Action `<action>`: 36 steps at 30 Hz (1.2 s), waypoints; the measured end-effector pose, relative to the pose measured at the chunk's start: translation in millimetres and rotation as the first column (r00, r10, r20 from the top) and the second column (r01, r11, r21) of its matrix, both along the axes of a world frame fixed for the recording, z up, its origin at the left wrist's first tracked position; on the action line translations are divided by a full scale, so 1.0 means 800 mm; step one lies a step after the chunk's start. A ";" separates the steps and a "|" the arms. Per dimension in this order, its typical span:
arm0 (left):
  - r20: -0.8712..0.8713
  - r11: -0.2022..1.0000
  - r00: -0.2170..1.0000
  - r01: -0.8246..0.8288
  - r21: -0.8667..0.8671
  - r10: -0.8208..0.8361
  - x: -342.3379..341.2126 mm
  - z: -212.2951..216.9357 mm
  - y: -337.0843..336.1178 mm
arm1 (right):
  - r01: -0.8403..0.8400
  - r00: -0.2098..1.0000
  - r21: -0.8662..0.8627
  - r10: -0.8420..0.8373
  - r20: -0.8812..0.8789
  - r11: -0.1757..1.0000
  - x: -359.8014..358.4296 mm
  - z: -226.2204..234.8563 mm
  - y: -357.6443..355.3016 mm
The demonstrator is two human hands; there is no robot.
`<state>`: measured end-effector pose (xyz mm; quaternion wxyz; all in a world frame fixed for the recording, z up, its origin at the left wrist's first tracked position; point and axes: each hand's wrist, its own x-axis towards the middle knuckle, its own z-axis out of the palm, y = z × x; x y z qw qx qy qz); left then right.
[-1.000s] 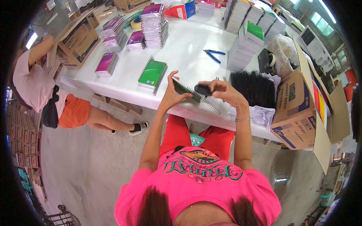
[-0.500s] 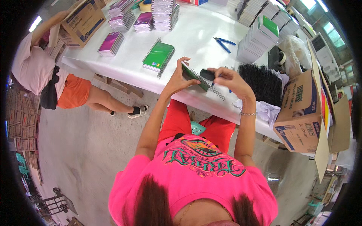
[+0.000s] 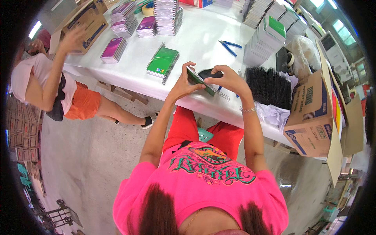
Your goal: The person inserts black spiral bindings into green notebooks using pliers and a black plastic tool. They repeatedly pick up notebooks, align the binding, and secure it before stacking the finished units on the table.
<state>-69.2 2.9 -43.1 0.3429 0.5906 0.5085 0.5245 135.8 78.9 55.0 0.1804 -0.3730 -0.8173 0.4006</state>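
Note:
Held tilted over the table's front edge is a small green spiral notebook [image 3: 206, 89], with my left hand [image 3: 183, 84] closed around its left side, thumb on the cover. A loose length of wire coil [image 3: 223, 95] sticks out past the notebook's lower right end. My right hand [image 3: 227, 80] is closed in a pinch at the notebook's coil edge; the fingertips partly hide what they grip. A dark rounded object [image 3: 205, 73] sits just behind these fingers. Below my right hand, blue tool handles [image 3: 237, 95] show in part. Another green notebook [image 3: 163, 62] lies flat to the left.
Blue-handled pliers [image 3: 228, 47] lie farther back. Purple notebooks [image 3: 114, 49] are stacked at the left, tall notebook stacks [image 3: 263, 45] at the right. Black coils [image 3: 268, 87] lie beside an open cardboard box [image 3: 311, 113]. A co-worker [image 3: 49, 84] stands at the left by another box [image 3: 84, 29].
My right hand has moved left and closed in on the notebook's coil edge. My left hand keeps its hold. The co-worker's arm has come away from the box, and their body has shifted.

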 end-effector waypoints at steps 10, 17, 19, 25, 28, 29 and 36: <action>0.002 1.000 1.000 0.013 -0.018 -0.013 -0.001 0.002 -0.003 | -0.043 0.989 -0.274 0.001 -0.151 0.961 0.006 -0.012 0.009; 0.010 0.999 1.000 0.000 0.038 -0.001 0.002 -0.009 -0.001 | -0.043 0.983 -0.275 -0.008 -0.183 0.960 -0.004 -0.022 0.008; 0.027 0.997 0.999 -0.024 0.076 0.022 0.002 -0.007 0.006 | -0.078 0.946 -0.342 -0.039 -0.322 0.937 -0.011 -0.017 0.013; -0.015 0.987 0.989 -0.148 0.062 0.149 0.017 -0.005 0.004 | 0.202 0.937 0.179 -0.137 -0.322 0.963 -0.012 -0.063 0.045; 0.035 0.891 0.895 -0.447 0.083 0.445 0.048 -0.017 -0.005 | 0.335 0.887 0.155 -0.255 -0.386 0.929 0.008 -0.060 0.047; 0.030 0.873 0.878 -0.479 0.091 0.479 0.055 -0.016 -0.008 | 0.367 0.862 0.041 -0.323 -0.391 0.929 0.020 -0.054 0.043; 0.082 0.860 0.877 -0.480 0.174 0.473 0.070 0.012 -0.022 | 0.455 0.797 0.416 -0.568 0.203 0.787 0.027 -0.116 -0.041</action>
